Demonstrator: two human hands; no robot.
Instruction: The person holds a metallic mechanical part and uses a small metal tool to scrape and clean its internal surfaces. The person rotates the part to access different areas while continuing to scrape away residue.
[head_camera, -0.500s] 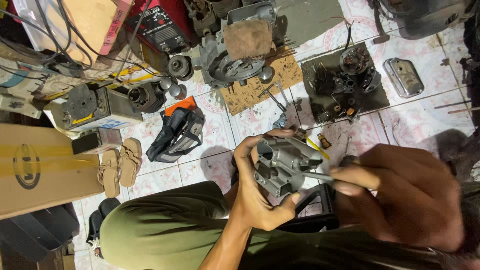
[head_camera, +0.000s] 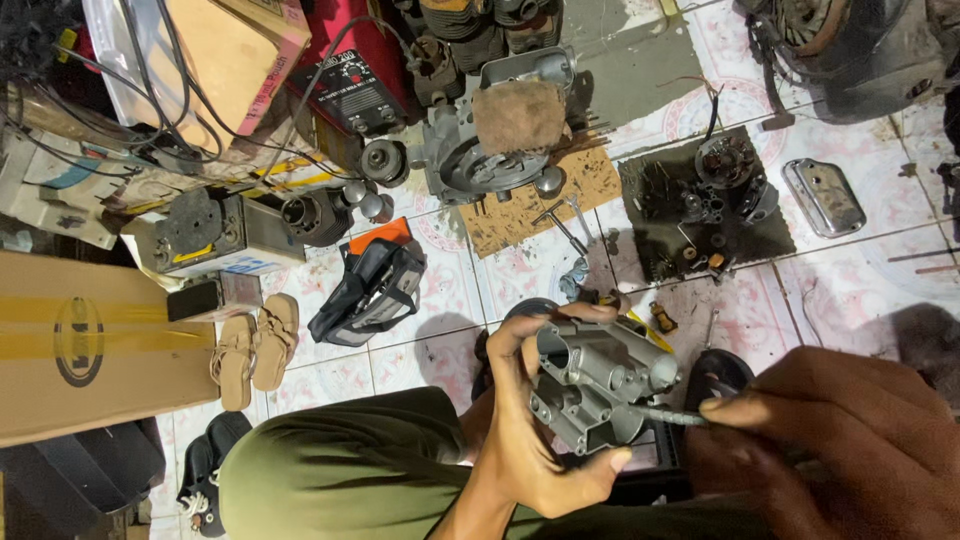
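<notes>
Low in the frame, right of centre, the left hand (head_camera: 520, 430) wraps closed around a grey cast-metal carburettor body (head_camera: 590, 385), thumb over its top edge. The right hand (head_camera: 850, 450) pinches a thin metal rod (head_camera: 668, 415) whose tip touches it. The casting looks rigid, fairly heavy and likely oily, best gripped around its blocky sides. A brown cardboard box with yellow bands (head_camera: 90, 345) lies at the left edge.
</notes>
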